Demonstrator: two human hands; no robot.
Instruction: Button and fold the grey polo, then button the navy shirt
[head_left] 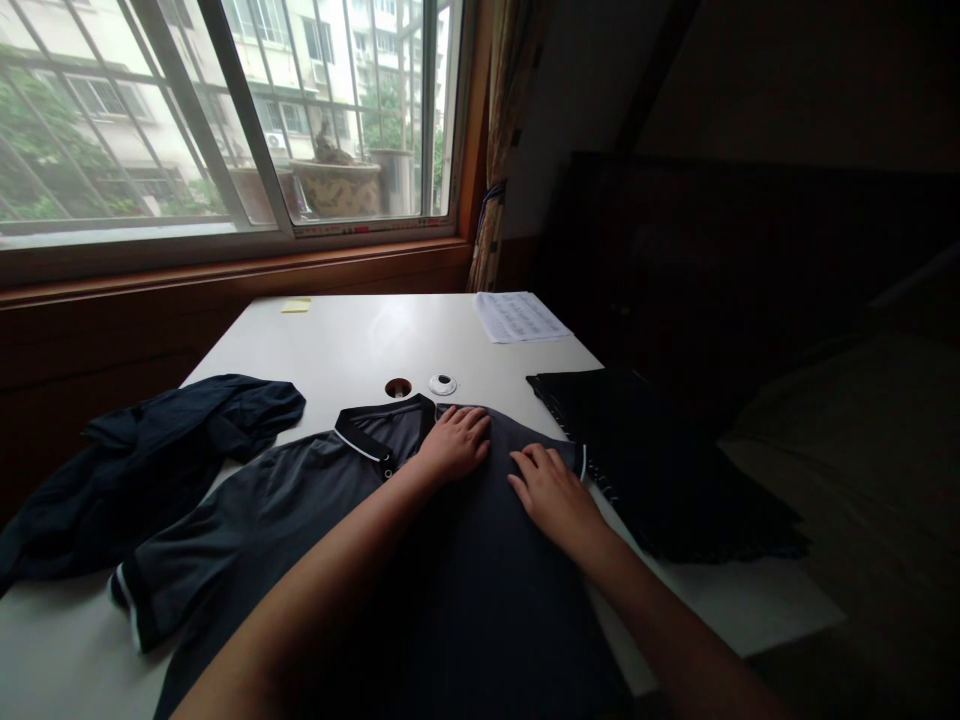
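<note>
A dark grey polo shirt (300, 540) is spread on the white table (345, 330), with its black, white-edged collar (360, 437) toward the window. My left hand (456, 442) lies flat on the shirt beside the collar, near the shoulder on the right, fingers extended. Close to the right sleeve, my right hand (553, 492) rests on the cloth with its fingers slightly bent and the thumb apart. Neither hand grips the fabric. The left sleeve (139, 600) reaches out over the table, its cuff banded in black and white. My left forearm crosses and hides part of the shirt front.
A crumpled dark garment (150, 460) lies at the left. At the right is a stack of dark cloth (675, 470). Printed papers (520, 317) and a yellow note (295, 305) lie toward the far edge. A cable hole (398, 388) and its white cover (442, 384) sit beyond the collar.
</note>
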